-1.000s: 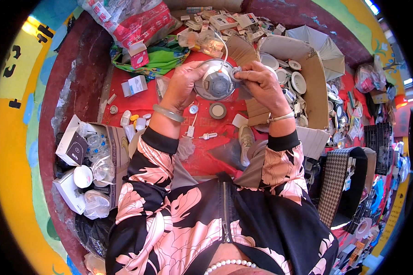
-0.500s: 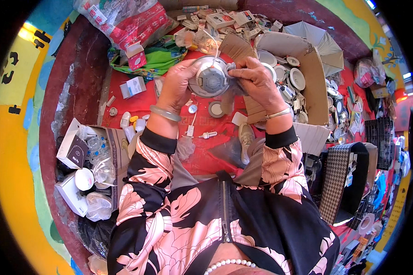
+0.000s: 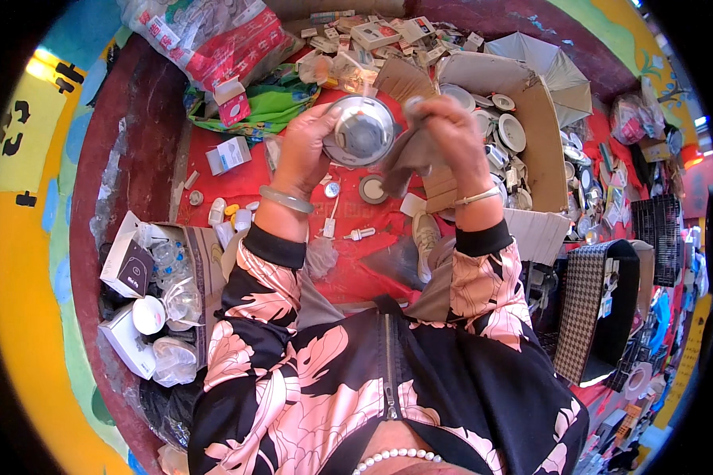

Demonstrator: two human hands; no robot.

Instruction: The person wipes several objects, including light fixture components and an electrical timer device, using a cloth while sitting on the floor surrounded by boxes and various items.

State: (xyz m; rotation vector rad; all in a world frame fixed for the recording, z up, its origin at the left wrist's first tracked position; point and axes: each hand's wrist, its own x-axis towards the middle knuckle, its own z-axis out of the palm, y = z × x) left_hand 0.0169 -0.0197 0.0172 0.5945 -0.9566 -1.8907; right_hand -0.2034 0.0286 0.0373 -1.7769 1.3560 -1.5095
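My left hand (image 3: 304, 149) grips the left rim of a round silver-white downlight (image 3: 363, 133), holding it up in front of me. The fixture's face is tilted toward me, and a grey round centre shows. In my right hand (image 3: 458, 136) is a bunched grey-brown cloth (image 3: 408, 161), its loose end hanging down. The cloth is beside the fixture, just off its right edge. Below them, a round grey-and-white lamp (image 3: 372, 188) lies on the red sheet (image 3: 345, 273).
An open cardboard box (image 3: 543, 150) to the right holds several round white light fixtures. Small boxes (image 3: 376, 34) are piled at the back. On the left stand a striped carton (image 3: 206, 265) with plastic-wrapped items and a white box (image 3: 230, 155). A checked bin (image 3: 585, 313) is at right.
My right hand and the cloth have come away from the fixture to the right, and more of the cloth shows. The fixture has turned in my left hand; its face is brighter and more exposed.
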